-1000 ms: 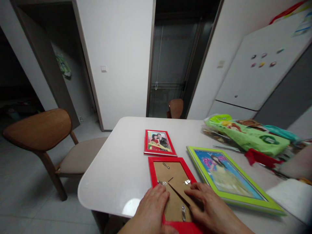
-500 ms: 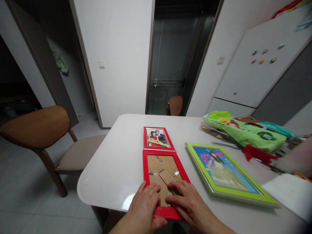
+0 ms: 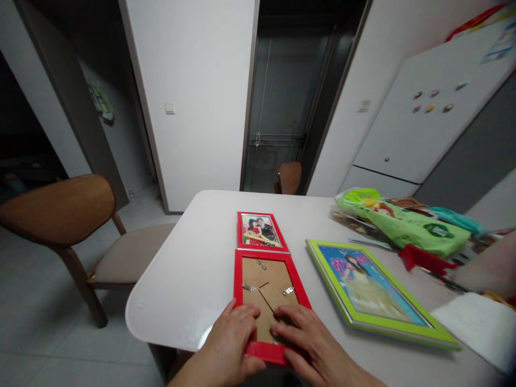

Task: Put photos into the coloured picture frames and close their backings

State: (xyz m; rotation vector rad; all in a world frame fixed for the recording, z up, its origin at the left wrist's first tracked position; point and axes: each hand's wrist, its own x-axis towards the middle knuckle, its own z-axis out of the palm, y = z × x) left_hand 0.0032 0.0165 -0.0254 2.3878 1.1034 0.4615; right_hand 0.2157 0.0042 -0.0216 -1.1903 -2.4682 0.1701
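A red picture frame [image 3: 295,271] lies face down at the table's near edge, its brown backing board [image 3: 264,277] up. Small metal clips [image 3: 288,291] sit on the board, which has a slanted slit cut in it. My left hand [image 3: 231,338] grips the frame's near left corner, fingers on top and thumb at the front edge. My right hand [image 3: 304,336] holds the near right side, its curled fingertips pressing on the board and its thumb by the front edge. Just beyond, touching or nearly so, a second red picture frame [image 3: 278,231] lies face up with a couple's photo.
To the right a green picture frame [image 3: 355,317] rests face up on the white table [image 3: 181,279]. Behind it lie a green plastic package [image 3: 427,226], a red object [image 3: 427,260] and a white sheet [image 3: 471,322]. A wooden chair [image 3: 60,209] stands at the left.
The view has shifted slightly. Both hands stay on the red frame; my right fingertips have moved a little over the backing board, and the frame has barely moved.
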